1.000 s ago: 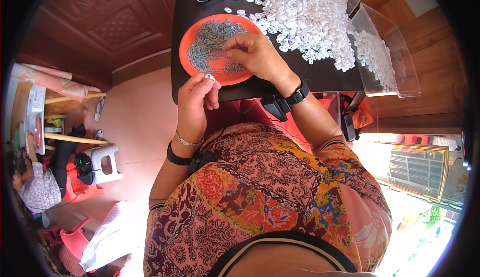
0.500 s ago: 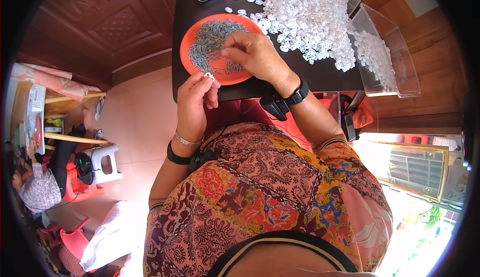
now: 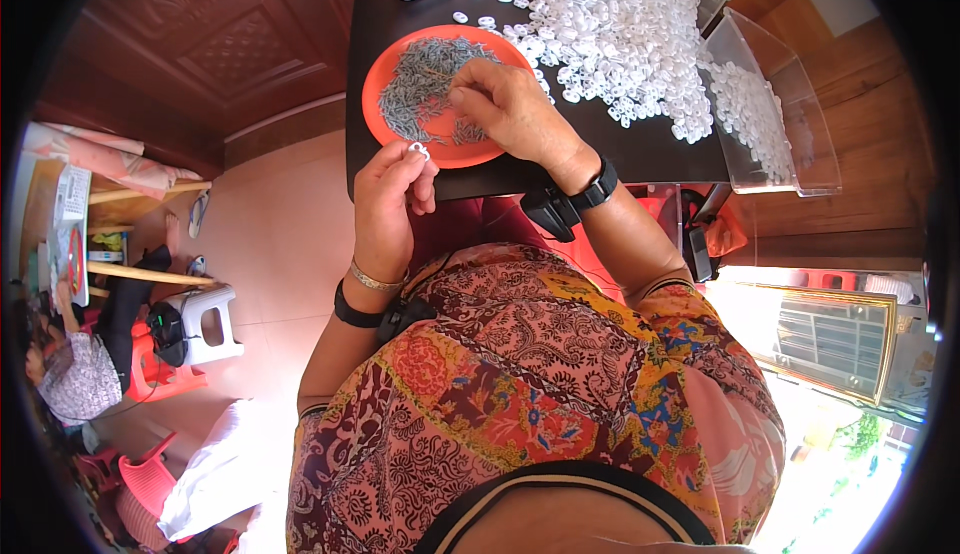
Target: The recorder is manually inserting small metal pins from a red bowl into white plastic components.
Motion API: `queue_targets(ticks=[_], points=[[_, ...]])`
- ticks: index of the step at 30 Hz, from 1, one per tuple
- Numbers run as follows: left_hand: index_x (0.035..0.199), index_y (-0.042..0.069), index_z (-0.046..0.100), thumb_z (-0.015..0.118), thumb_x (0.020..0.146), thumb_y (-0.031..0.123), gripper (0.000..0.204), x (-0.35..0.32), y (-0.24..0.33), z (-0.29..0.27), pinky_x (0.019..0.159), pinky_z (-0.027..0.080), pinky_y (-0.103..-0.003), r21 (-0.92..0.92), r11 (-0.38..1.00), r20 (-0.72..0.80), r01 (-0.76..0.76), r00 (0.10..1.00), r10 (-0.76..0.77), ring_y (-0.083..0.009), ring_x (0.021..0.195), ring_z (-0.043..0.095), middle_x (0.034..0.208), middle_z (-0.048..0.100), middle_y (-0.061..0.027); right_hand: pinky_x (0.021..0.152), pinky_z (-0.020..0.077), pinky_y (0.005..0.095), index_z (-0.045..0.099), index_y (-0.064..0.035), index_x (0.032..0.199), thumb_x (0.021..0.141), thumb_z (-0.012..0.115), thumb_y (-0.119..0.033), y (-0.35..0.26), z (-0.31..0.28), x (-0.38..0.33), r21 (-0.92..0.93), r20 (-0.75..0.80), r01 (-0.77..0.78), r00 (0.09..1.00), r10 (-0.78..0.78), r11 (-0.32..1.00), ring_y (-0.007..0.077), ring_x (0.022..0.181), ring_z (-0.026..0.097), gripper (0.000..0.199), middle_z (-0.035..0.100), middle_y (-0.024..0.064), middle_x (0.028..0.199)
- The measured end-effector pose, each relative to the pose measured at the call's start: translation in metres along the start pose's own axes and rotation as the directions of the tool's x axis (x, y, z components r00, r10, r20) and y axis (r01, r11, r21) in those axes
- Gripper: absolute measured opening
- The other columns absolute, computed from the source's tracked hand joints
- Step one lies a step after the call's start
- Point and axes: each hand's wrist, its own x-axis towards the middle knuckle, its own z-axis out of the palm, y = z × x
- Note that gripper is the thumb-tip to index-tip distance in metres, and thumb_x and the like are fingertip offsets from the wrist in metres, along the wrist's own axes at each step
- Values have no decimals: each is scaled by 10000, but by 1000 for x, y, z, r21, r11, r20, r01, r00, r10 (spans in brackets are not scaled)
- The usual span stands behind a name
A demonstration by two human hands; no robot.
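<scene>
Over the plate [image 3: 371, 96] of grey bits [image 3: 412, 74], the right hand [image 3: 515, 116] curls, what it grips unclear; nearby, the left hand [image 3: 387, 189] pinches a white piece [image 3: 420, 151].

Left forearm [image 3: 335, 362] runs up and slightly right, left hand [image 3: 386, 194] upright, thumb and index pinched at the top, other fingers loosely curled. Right forearm [image 3: 635, 244] angles up-left, right hand [image 3: 512, 116] higher, back outward, thumb and index close; can't tell if they touch. Hands near each other, apart.
</scene>
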Motion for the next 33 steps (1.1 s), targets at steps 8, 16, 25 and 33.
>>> queue_targets(ticks=[8,16,25,33], points=[[841,-8,613,527,903,157,197,3,15,0,600,384,-209,269,946,24,-179,984,179,-80,690,521,808,586,-30,610,449,202,576,-29,849,945,569,-180,-3,-7,1,367,177,-236,967,181,900,50,655,527,179,580,-16,724],[866,-21,618,545,900,155,193,20,14,3,636,417,-213,339,857,140,-389,921,363,-98,774,567,911,613,-52,623,456,201,593,-54,875,953,555,-207,-17,-9,0,490,256,-335,938,234,805,46,668,542,175,605,-15,743],[877,-18,621,486,917,170,235,18,16,6,630,404,-233,159,985,23,-71,997,68,-106,784,561,894,604,-56,588,428,190,619,-33,874,934,588,-173,-24,5,-7,643,183,-208,976,115,737,48,655,529,156,612,-10,758],[905,-38,640,538,893,146,210,35,10,6,624,420,-228,255,909,92,-329,944,316,-95,765,558,937,618,-58,532,451,242,625,-31,863,908,611,-158,-18,10,-2,614,117,-240,970,214,752,92,583,567,136,631,31,694]])
